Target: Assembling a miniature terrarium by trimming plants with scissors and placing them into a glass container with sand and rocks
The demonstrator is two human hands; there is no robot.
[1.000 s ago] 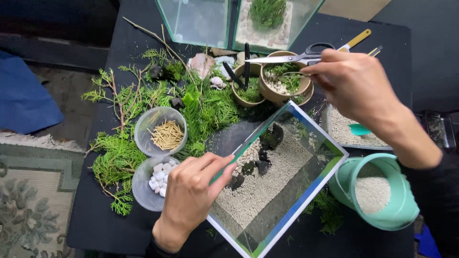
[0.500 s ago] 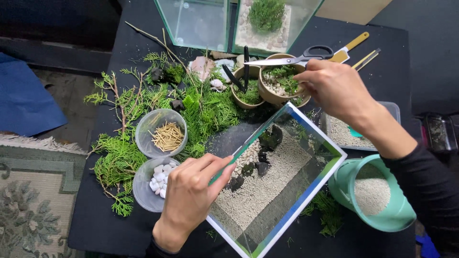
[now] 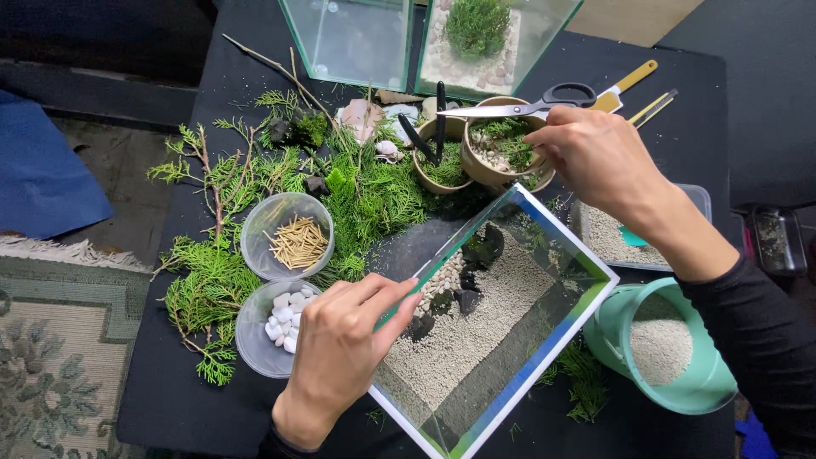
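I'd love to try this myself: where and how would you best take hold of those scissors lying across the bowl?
Probably by the black loop handles: the scissors lie flat across the rim of the brown bowl, handles jutting past the far right edge, blades pointing left. Come from above on the right, where the right hand hovers, keeping fingers away from the blade tips.

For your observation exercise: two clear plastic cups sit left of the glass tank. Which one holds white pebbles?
The nearer cup, just beside the left hand, holds white pebbles. The farther cup holds thin tan sticks instead.
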